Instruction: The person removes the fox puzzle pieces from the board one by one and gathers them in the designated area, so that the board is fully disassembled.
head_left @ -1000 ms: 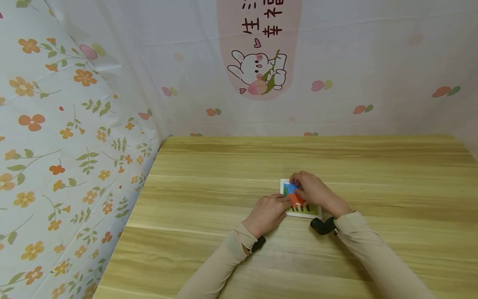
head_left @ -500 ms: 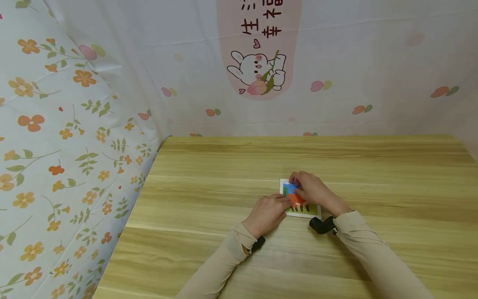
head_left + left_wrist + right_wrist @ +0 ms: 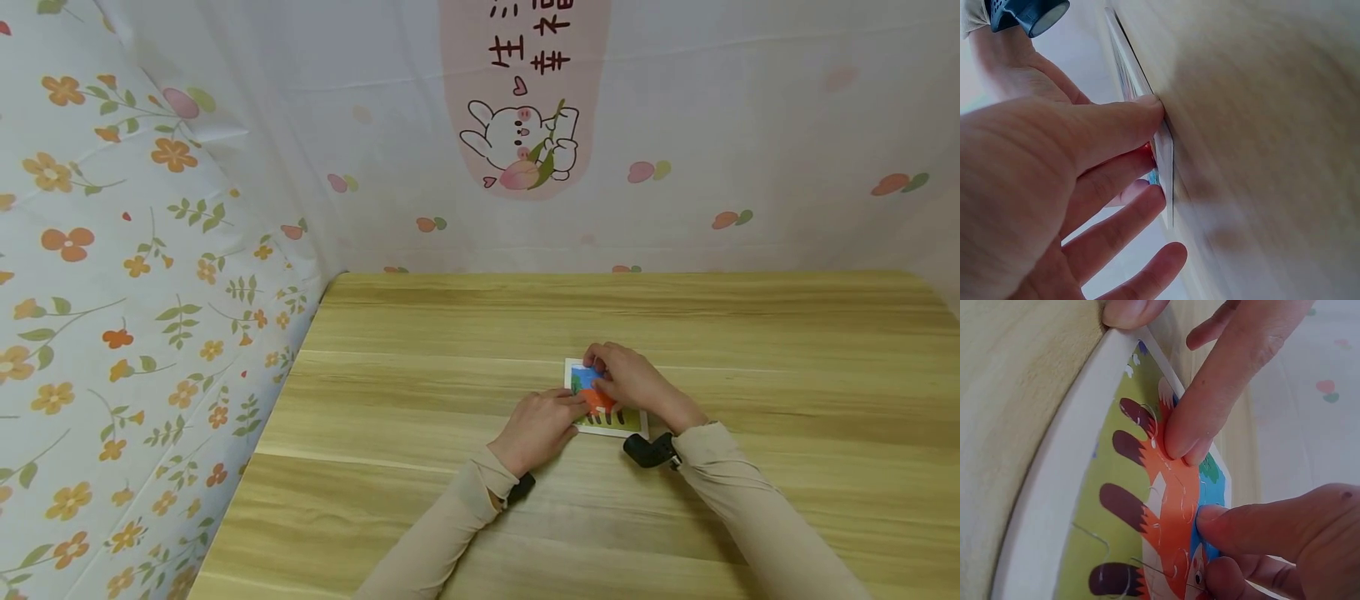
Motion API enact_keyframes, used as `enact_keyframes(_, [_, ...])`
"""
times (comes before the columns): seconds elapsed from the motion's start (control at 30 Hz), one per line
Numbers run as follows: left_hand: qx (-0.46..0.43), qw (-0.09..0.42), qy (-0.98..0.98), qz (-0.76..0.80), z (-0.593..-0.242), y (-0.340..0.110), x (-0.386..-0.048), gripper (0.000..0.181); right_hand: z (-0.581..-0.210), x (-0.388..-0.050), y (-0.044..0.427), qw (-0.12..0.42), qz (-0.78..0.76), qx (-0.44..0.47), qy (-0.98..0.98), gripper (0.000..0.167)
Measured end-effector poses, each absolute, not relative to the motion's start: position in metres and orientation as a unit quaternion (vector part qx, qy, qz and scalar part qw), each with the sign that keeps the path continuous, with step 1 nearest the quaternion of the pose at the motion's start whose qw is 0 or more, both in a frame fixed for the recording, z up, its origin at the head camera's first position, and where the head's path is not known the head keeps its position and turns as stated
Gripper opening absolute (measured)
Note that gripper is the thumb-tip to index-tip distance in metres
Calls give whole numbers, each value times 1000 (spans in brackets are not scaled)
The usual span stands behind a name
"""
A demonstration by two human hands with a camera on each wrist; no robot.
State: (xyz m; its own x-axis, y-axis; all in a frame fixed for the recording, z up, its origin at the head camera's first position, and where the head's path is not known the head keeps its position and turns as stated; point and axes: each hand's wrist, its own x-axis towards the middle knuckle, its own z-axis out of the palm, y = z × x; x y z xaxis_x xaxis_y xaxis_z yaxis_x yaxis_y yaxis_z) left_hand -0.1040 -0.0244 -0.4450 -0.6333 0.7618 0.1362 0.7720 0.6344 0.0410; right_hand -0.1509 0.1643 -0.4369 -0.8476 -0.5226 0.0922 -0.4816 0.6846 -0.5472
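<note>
A fox jigsaw puzzle (image 3: 622, 421) in a white frame lies on the wooden table, partly covered by both hands. My left hand (image 3: 536, 425) holds its near left corner, the thumb (image 3: 1141, 111) against the frame's edge and fingertips on the picture. At the fox's head, the thumb and fingertips of my right hand (image 3: 633, 379) pinch at a jigsaw piece (image 3: 1197, 565). Whether that piece is raised cannot be seen. The fox's orange body and dark legs show in the right wrist view, crossed by seams between pieces.
The wooden table (image 3: 420, 333) reaches back to a white printed cloth (image 3: 337, 125) with a rabbit drawing. A flowered cloth (image 3: 135, 333) hangs along the left side. Black wrist cameras, one seen as a black device (image 3: 648, 451) by the right sleeve, sit close to the tabletop.
</note>
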Motion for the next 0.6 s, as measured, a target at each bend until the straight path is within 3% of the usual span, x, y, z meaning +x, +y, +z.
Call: enact_keyframes(0.6, [-420, 34, -905, -58, -443, -25, -104, 36, -442, -155, 167, 93, -339, -206, 913, 23])
